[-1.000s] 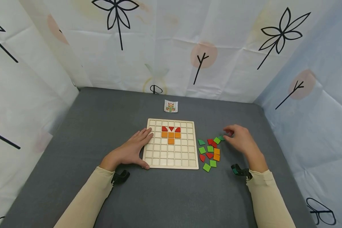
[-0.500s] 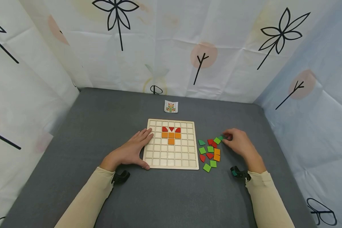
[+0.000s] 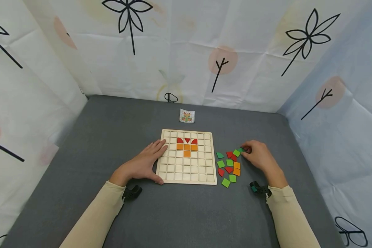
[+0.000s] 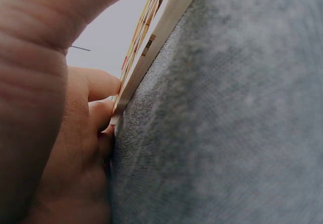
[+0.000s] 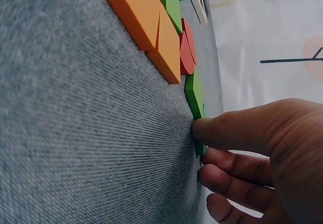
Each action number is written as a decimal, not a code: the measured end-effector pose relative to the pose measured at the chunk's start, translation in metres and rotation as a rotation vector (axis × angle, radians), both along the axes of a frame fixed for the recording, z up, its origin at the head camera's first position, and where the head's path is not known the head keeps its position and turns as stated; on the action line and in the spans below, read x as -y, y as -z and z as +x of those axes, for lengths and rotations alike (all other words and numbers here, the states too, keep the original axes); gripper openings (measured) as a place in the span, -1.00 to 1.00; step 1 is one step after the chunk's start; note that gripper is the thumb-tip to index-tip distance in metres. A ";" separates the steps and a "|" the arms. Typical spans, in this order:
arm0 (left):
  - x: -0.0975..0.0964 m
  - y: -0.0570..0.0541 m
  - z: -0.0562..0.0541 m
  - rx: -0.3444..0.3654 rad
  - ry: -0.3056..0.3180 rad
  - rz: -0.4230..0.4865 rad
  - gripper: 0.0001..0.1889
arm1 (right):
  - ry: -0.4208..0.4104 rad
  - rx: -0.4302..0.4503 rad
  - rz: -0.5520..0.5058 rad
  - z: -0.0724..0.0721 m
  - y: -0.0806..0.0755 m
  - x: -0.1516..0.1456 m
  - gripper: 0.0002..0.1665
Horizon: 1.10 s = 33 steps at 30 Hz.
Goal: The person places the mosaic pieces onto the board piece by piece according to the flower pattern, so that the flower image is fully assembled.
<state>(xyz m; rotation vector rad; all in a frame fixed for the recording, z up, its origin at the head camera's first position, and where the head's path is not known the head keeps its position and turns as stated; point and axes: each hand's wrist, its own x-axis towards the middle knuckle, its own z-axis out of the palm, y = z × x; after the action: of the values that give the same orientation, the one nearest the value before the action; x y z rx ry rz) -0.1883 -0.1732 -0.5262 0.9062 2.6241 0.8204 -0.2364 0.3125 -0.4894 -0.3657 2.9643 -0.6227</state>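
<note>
My left hand (image 3: 144,162) rests with spread fingers along the left edge of a wooden grid board (image 3: 186,174); the left wrist view shows fingertips against the board's side (image 4: 151,47). Red and orange tiles (image 3: 187,147) sit in the board's upper middle squares. My right hand (image 3: 260,155) pinches a dark green tile (image 5: 200,148) at the far right end of the loose pieces, thumb on its near side. Most of that tile is hidden by the thumb. Touching it is a light green square tile (image 5: 193,93), with red and orange tiles beyond.
Several loose green, red and orange tiles (image 3: 229,162) lie right of the board. A small pattern card (image 3: 187,116) lies behind the board on the grey table (image 3: 186,217). Printed white cloth (image 3: 186,51) hangs around the back and sides.
My right hand has shifted slightly left, and its thumb and fingers have closed on the dark green tile. The left hand has stayed at the board's edge.
</note>
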 end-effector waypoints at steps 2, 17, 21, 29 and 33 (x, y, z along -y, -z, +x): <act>0.000 0.000 0.000 0.002 0.001 0.000 0.48 | 0.001 -0.001 0.000 0.000 0.000 0.000 -0.68; -0.001 0.001 0.000 0.003 -0.003 0.004 0.49 | -0.006 -0.030 0.015 0.003 -0.009 0.004 -0.70; 0.000 -0.001 0.000 0.007 -0.005 0.001 0.48 | -0.040 -0.053 0.021 0.003 -0.017 0.011 -0.70; 0.001 -0.002 -0.002 0.001 -0.003 -0.008 0.47 | -0.122 -0.092 0.029 0.006 -0.030 0.032 -0.70; 0.000 -0.001 -0.003 0.003 0.011 -0.016 0.47 | -0.157 -0.095 0.058 0.007 -0.032 0.042 -0.70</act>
<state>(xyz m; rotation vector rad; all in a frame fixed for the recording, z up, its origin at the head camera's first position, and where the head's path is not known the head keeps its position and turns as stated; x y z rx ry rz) -0.1913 -0.1735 -0.5249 0.9133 2.6170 0.7961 -0.2294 0.2704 -0.4575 -0.6323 2.9957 -0.5150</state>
